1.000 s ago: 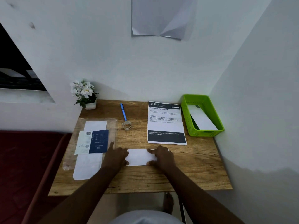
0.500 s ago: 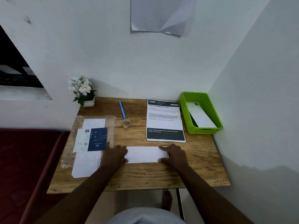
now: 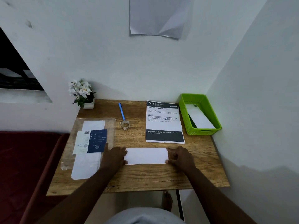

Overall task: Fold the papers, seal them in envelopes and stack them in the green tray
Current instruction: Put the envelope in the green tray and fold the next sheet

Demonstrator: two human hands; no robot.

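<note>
White folded paper [image 3: 146, 156] flat, oblong, both ends under hands

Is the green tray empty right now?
No, the green tray at the desk's far right corner already holds a white envelope lying inside it.

Folded paper [image 3: 146, 156] lies on desk [image 3: 145, 177] before printed sheet [image 3: 164, 122]; tray [image 3: 187, 125] right of it.

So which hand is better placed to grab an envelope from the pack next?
The left hand. It rests at the left end of the folded paper, right beside the clear pack of envelopes. The right hand is at the paper's far end and would have to cross over it.
</note>
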